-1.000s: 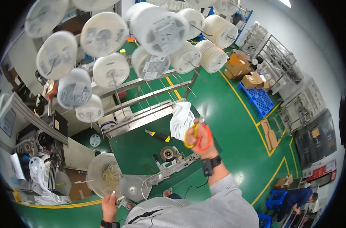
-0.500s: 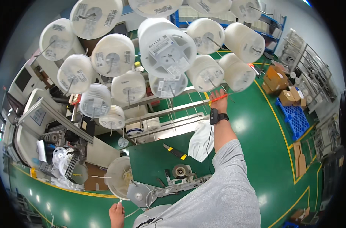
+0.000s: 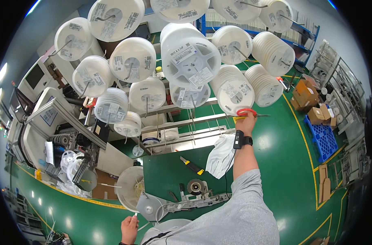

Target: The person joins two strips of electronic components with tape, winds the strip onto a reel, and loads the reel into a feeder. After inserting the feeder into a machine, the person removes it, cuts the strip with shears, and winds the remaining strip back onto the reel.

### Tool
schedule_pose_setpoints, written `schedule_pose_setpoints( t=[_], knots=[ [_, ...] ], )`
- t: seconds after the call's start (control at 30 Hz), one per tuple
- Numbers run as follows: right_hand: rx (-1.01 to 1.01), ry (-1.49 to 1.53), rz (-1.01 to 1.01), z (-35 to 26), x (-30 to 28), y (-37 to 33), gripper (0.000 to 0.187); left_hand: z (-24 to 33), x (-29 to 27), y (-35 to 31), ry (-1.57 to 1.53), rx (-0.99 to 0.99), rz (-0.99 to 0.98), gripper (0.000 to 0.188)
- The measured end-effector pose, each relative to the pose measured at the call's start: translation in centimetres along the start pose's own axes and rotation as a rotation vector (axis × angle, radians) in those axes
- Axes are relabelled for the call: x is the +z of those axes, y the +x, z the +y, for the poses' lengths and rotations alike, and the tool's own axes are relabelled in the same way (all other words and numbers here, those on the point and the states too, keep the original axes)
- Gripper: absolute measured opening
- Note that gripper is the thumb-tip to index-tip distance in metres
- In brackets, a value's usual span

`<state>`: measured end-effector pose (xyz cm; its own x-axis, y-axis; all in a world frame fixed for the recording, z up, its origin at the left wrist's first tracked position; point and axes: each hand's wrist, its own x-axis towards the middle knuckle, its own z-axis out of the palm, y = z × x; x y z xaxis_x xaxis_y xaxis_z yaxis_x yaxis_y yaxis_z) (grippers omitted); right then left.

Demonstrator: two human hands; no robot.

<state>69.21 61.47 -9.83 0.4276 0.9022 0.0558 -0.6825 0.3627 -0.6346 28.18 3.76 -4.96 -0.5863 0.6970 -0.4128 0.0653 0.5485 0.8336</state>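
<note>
My right hand (image 3: 246, 124) is reached far out, its fingers closed round a pair of scissors (image 3: 247, 110) with red loop handles. The metal blades point right. Just above it hang white component reels (image 3: 236, 97) on a rod. Low in the picture, my left hand (image 3: 129, 229) pinches the end of a thin white strip (image 3: 136, 214). Close to that hand are a grey flat reel (image 3: 150, 207) and a tape feeder (image 3: 198, 201) lying along the near edge of a green-topped table (image 3: 161, 165).
Several rows of reels (image 3: 133, 61) on a metal rack fill the upper part. On the table lie a yellow-and-black utility knife (image 3: 191, 165) and a white cloth (image 3: 221, 156). A round bin (image 3: 126, 185) stands left of it; a blue pallet (image 3: 320, 139) is at the right.
My right fingers were spread beside the scissors and are now closed on them. The whole view has shifted slightly, and my left hand still pinches the strip.
</note>
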Motion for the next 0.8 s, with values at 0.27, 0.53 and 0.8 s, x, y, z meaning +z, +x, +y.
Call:
schedule_pose_setpoints(
  t=[0.27, 0.53, 0.8],
  knots=[
    [0.227, 0.145, -0.145, -0.2, 1.9, -1.7, 0.035, 1.4, 0.6, -1.8, -0.082, 0.156, -0.048, 0.022],
    [0.202, 0.201, -0.295, -6.3, 2.0, -10.3, 0.04, 5.1, 0.0, -2.2, 0.354, 0.669, 0.298, 0.029],
    [0.612, -0.047, -0.563, -8.2, 3.9, -30.6, 0.05, 11.0, -1.7, -0.8, 0.388, 0.889, 0.203, 0.03]
  ],
)
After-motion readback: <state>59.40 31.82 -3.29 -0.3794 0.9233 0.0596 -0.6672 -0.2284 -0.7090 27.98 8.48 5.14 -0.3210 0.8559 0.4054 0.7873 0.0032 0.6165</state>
